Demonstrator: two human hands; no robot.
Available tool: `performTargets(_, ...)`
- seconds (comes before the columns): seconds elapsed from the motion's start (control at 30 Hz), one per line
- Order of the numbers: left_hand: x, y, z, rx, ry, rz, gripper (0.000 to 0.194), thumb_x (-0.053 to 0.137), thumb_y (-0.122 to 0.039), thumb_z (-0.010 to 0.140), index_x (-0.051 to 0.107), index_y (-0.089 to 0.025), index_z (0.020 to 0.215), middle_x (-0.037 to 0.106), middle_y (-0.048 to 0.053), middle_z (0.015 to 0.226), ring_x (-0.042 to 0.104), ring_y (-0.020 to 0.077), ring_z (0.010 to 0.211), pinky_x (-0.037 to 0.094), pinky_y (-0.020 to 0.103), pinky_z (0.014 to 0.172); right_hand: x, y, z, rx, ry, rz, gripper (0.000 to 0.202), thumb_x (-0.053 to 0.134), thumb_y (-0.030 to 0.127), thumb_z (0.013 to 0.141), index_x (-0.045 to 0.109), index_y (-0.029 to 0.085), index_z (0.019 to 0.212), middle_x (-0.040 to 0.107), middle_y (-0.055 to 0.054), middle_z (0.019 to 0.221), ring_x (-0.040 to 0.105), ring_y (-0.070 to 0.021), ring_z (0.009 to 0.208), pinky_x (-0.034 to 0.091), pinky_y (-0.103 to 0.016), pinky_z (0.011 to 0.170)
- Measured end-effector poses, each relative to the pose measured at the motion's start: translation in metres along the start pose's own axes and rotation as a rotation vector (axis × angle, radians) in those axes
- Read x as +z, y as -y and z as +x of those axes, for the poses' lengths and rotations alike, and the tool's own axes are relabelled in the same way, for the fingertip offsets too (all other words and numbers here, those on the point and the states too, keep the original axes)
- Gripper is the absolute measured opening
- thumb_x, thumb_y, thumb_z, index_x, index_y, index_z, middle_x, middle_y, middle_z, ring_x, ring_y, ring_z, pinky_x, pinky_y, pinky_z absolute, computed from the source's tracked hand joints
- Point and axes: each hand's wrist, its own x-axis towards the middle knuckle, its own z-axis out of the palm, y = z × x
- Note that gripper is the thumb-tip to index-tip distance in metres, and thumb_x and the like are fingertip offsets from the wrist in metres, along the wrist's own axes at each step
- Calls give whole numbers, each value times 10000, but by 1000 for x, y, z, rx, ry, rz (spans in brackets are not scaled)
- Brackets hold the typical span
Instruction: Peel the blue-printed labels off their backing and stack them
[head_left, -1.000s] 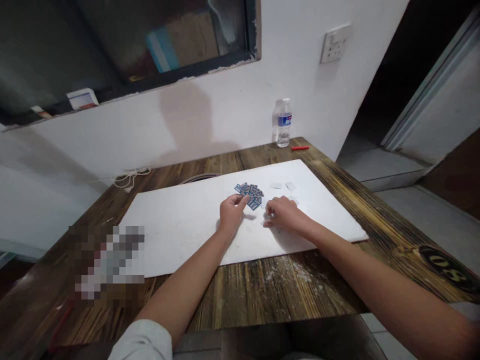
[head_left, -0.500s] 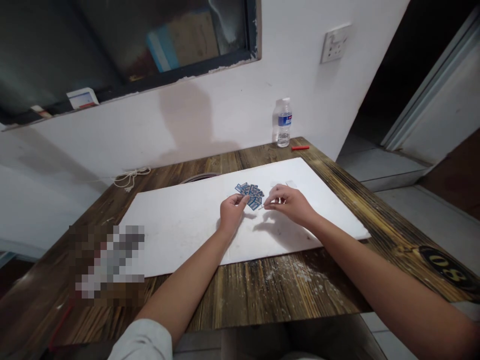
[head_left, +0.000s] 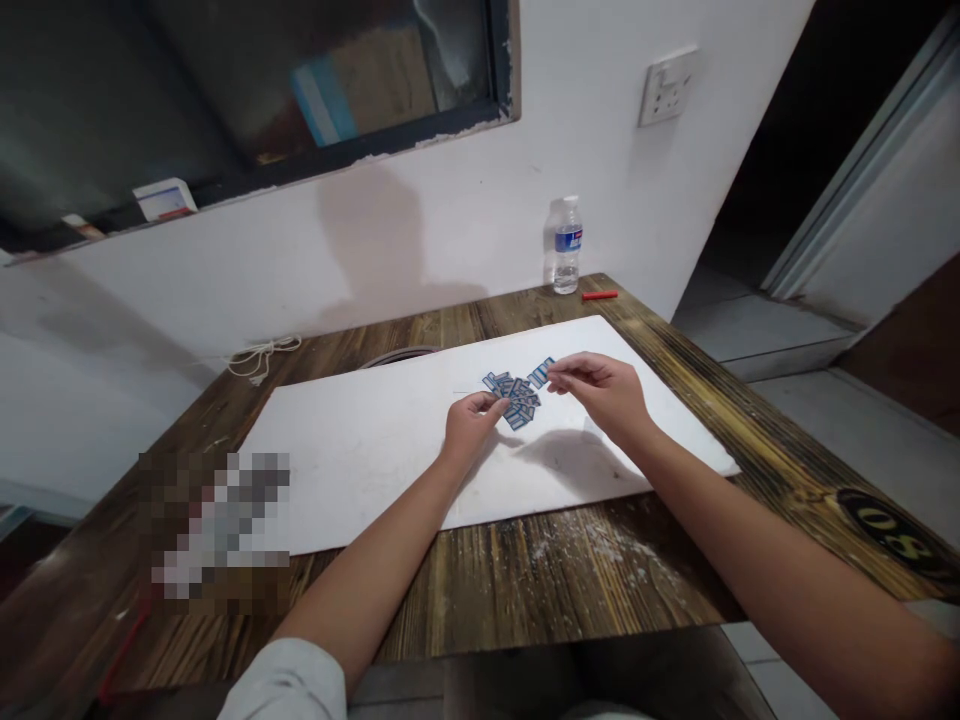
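Observation:
My left hand [head_left: 472, 425] pinches a fanned bunch of small blue-and-grey patterned cards [head_left: 517, 402] between thumb and fingers, above a white board [head_left: 360, 450]. To the right, my right hand [head_left: 604, 392] has its fingertips closed on a single small card with blue and pale stripes [head_left: 540, 373]. This card sits just up and right of the fan; whether the two touch I cannot tell. Shadows of the hands fall on the board below. What is printed on the cards is too small to read.
The board lies on a dark wooden table [head_left: 525, 590]. At the back stand a water bottle [head_left: 568, 250] and a red stick-shaped object [head_left: 600, 295]. A white cord [head_left: 262, 352] lies at the back left. A pixelated patch covers something at the front left.
My right hand has moved slightly up and to the right, and the striped card in it now shows its face. The fan in my left hand has shifted a little right.

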Motion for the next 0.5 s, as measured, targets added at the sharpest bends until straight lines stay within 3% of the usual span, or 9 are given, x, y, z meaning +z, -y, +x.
performTargets(0.13, 0, -4, -3, -7, 164, -18, 294, 713, -431, 711, 652, -146, 667, 665, 28, 695, 594, 154, 687, 463, 278, 702, -2, -4, 1, -29, -40, 19, 316, 774, 352, 704, 704, 210, 976, 714, -16, 733, 669, -171, 674, 554, -325, 653)
performTargets(0.27, 0, -11, -8, 49, 357, 45, 275, 703, -410, 716, 646, -150, 645, 676, 31, 720, 612, 161, 730, 457, 268, 733, -3, -6, 0, -57, 12, -73, 182, 756, 350, 728, 734, 200, 829, 721, -34, 750, 668, -177, 688, 553, -335, 676)
performTargets(0.5, 1, -14, -9, 61, 430, 98, 264, 682, -401, 741, 664, -149, 666, 662, 22, 689, 590, 145, 681, 440, 252, 681, -3, -4, -2, -95, 114, -160, 157, 734, 340, 739, 760, 228, 846, 742, -30, 797, 678, -184, 724, 556, -340, 703)
